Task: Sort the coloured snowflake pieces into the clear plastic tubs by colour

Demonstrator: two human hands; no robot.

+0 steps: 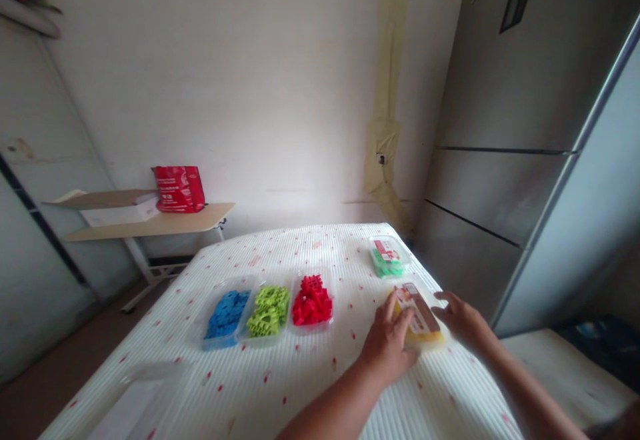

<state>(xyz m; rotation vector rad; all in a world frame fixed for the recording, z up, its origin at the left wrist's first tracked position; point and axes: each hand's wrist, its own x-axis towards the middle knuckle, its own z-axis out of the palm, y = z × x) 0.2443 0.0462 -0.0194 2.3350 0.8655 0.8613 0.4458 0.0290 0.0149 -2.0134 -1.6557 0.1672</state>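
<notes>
A lidded clear plastic container (425,317) with yellow contents and a brown-and-white label lies on the table at the right. My left hand (387,340) rests against its near left side, fingers spread over the lid's edge. On the far right side, my right hand (460,317) is beside the container with its fingers apart; whether they touch it I cannot tell. Beyond it stands another lidded container (389,258) with green pieces. Further left are an open tray of red pieces (313,303), lime-green pieces (269,310) and blue pieces (227,315).
The table has a white, red-dotted cloth (300,387). A clear plastic lid (135,403) lies at its near left corner. A side table (210,217) holds a red bag (179,189) and a white box (120,212). A tall refrigerator (500,113) stands at the right.
</notes>
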